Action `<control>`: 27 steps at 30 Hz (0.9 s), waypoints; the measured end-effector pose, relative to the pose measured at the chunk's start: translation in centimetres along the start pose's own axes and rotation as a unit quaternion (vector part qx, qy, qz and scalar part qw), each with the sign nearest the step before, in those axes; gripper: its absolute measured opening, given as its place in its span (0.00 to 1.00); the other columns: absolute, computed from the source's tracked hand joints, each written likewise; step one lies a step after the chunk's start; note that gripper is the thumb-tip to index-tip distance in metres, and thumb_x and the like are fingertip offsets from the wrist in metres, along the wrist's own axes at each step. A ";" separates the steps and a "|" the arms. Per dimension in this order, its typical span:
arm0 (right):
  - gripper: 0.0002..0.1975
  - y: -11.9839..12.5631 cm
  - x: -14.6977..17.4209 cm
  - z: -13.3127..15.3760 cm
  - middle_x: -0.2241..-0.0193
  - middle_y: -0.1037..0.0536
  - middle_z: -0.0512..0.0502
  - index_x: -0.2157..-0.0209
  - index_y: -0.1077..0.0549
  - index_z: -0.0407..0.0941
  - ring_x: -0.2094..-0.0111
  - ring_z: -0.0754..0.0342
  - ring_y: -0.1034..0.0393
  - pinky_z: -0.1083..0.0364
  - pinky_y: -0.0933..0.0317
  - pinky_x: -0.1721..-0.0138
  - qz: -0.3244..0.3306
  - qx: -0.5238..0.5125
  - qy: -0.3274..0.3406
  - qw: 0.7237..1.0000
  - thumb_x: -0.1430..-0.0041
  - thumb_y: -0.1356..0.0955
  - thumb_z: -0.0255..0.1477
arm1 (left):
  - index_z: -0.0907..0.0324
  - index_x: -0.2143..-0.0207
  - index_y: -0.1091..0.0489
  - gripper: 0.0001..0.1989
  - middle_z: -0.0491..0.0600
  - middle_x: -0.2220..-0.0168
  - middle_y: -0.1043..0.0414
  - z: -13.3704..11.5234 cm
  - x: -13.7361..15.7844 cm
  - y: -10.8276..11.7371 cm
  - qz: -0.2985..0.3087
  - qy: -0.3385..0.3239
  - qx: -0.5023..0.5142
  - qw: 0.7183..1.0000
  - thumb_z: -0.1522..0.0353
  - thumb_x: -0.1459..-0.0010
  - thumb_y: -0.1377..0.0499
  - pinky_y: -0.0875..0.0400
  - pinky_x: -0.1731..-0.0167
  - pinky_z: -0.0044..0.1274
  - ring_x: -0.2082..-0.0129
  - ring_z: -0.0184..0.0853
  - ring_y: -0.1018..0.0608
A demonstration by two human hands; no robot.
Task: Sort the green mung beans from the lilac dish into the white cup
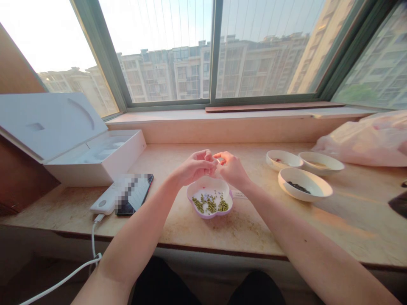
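Just beyond a scalloped white bowl with a purplish outside, both hands meet in the air. My left hand is closed, its fingers curled and pressed together. Close against it, my right hand has its fingers bent in a pinch. Whatever they may hold is too small or too hidden to make out. In the bowl lie green mung beans, gathered in several small heaps over a printed pattern on the bottom.
At the right stand three white bowls, the nearest holding dark bits. Behind them sits a plastic bag. On the left are an open white box, a phone and a white power bank with a cable. Windows rise behind the counter.
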State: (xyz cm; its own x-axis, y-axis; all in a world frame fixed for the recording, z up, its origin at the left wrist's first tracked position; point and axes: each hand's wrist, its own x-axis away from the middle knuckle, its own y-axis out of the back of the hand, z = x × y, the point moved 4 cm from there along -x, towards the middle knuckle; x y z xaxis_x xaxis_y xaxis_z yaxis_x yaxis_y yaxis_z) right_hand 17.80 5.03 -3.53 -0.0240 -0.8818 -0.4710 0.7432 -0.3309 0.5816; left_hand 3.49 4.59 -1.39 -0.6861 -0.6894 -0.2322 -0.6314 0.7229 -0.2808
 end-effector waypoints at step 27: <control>0.24 -3.6 4.6 2.9 0.53 0.24 0.46 0.51 0.21 0.49 0.53 0.46 0.31 0.51 0.39 0.53 0.439 0.044 0.209 0.873 0.52 0.23 0.36 | 0.57 0.75 0.51 0.23 0.39 0.79 0.47 -2.5 1.3 -1.6 0.000 -0.042 0.160 0.986 0.75 0.57 0.34 0.41 0.80 0.14 0.80 0.23 0.38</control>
State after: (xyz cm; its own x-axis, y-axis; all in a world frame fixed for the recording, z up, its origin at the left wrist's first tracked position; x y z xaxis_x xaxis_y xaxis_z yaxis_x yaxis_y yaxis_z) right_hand 13.09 1.18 -5.93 0.7892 -0.6141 -0.0081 0.2975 0.3707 0.8798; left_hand 2.75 2.69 1.05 -0.6447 -0.7011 -0.3047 -0.4760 0.6801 -0.5576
